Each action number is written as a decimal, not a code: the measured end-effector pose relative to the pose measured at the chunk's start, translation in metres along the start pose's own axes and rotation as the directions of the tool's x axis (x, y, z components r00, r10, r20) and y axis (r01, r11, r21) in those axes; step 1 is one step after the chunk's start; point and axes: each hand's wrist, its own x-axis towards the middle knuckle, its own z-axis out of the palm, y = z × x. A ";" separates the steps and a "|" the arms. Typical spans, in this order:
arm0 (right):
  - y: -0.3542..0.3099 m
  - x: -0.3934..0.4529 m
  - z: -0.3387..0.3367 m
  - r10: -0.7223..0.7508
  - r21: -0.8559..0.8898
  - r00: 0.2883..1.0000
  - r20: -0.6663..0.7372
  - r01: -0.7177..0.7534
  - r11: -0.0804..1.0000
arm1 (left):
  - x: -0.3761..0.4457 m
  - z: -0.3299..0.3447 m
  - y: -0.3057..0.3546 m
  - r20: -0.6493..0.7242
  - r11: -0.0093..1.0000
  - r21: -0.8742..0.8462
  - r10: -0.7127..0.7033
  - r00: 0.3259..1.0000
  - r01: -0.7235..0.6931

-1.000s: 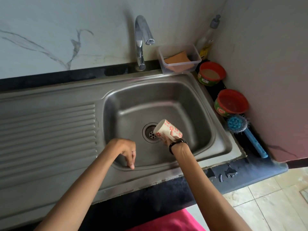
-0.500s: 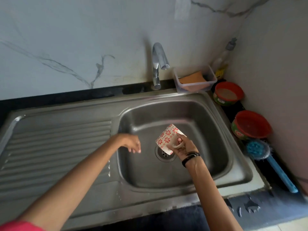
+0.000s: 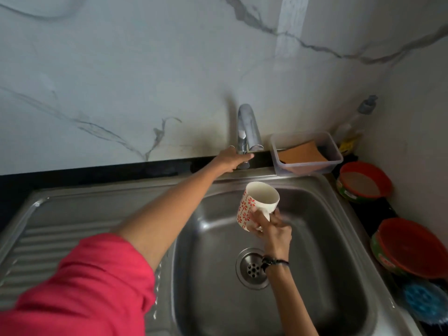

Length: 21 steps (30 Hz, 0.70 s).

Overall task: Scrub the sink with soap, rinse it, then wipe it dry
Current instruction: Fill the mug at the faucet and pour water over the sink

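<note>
My left hand (image 3: 232, 158) is reached across to the back ledge, fingers wrapped around the base of the tap (image 3: 247, 128). My right hand (image 3: 272, 226) holds a white mug with red flowers (image 3: 257, 204) by its side, fingers curled round it, mouth tilted up and toward me, over the back half of the sink (image 3: 315, 275).

Basin walls steel, rounded corners. Drain (image 3: 252, 267) sits just beneath my right wrist. Basin floor open front and right; no water visible.

Left of basin: ribbed draining board (image 3: 60, 238), largely covered by my forearm and red sleeve (image 3: 80, 287).

Back right corner, touching the sink's rim: clear plastic tub (image 3: 332, 151) with an orange sponge (image 3: 300, 154) in it, close beside the tap spout. Behind it a soap bottle (image 3: 351, 127) in the wall corner, blurred.

Right ledge, narrow and crowded: two red-lidded tubs, far one (image 3: 363, 183), near one (image 3: 412, 248), then a blue scrub brush (image 3: 424, 301) at the frame's edge. Side wall close behind them.
</note>
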 end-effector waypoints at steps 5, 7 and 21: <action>-0.004 0.007 0.007 -0.169 -0.185 0.983 0.065 0.178 0.966 | 0.024 0.011 -0.005 -0.172 0.988 -0.156 -0.037 0.984 0.010; -0.004 0.008 0.007 -0.215 -0.246 0.972 0.091 0.231 0.942 | 0.030 0.009 -0.015 -0.226 0.964 -0.260 -0.123 0.966 0.062; 0.013 0.013 0.009 -0.241 -0.276 0.962 0.125 0.267 0.923 | 0.018 0.018 -0.005 -0.150 0.964 -0.257 -0.107 0.983 0.066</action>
